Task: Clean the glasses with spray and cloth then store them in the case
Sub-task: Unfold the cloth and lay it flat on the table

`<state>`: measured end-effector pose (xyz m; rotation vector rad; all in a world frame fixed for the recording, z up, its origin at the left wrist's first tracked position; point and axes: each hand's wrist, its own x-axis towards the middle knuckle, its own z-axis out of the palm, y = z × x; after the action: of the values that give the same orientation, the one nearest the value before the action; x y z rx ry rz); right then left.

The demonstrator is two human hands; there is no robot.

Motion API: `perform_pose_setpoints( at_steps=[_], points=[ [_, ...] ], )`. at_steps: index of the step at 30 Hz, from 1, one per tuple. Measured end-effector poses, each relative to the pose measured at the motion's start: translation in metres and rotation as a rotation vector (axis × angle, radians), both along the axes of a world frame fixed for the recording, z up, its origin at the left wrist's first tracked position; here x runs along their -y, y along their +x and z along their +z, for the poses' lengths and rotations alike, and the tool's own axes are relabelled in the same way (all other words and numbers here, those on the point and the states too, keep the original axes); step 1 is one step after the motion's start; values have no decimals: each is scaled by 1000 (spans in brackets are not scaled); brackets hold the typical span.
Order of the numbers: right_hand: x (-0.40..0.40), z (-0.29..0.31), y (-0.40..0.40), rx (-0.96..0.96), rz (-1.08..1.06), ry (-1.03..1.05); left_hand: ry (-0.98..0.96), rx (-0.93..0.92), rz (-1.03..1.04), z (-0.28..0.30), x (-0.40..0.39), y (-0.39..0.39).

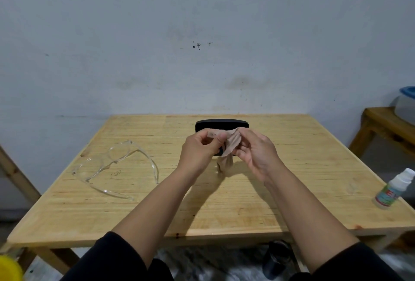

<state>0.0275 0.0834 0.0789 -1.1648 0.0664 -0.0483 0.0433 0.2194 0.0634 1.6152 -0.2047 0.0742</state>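
Glasses [114,168] first: we've got a clear plastic pair lying on the left part of the wooden desk [247,209], arms unfolded and pointing toward us, lenses toward the far side, nothing touching them. Both our hands are up over the middle of the desk, well apart from the glasses, and between them is the small pinkish-beige cloth [230,143] with a zigzag edge. Our left hand [199,150] has a narrow grip, thumb and fingers curled and pinching one upper edge of the cloth, while our right hand [256,150] pinches the other side the same way, so the cloth is stretched a bit between the two and a loose bit hangs down below. Right behind the hands sits the black case [221,124], long side facing us, near the far edge of the desk; our hands cover its lower part, so we can't tell if it's open or closed. The spray bottle [394,189], white with a white cap and a greenish label, stands way over at the right edge of the desk, leaning in the wide-angle view. Beyond that, a second wooden table [381,123] at the far right carries a plastic tub with a blue lid [407,103], and a pale scuffed wall [202,33] fills the background. Something yellow [9,268] pokes in at the bottom left corner.
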Motion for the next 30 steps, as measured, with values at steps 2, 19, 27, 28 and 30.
perform_pose_setpoints(
  at_steps=[2, 19, 27, 28, 30],
  points=[
    [0, 1, -1, -9, 18, -20, 23, -9, 7, 2, 0, 1],
    [37, 17, 1, -45, -201, 11, 57, -29, 104, 24, -33, 14],
    [51, 20, 12, -45, -234, -176, -3, 12, 127, 25, -33, 26],
    [53, 21, 15, -50, -247, -199, -1, 15, 138, 26, -31, 28],
    [56, 25, 20, -42, -266, -230, -3, 34, 153, 32, -28, 32]
  ],
)
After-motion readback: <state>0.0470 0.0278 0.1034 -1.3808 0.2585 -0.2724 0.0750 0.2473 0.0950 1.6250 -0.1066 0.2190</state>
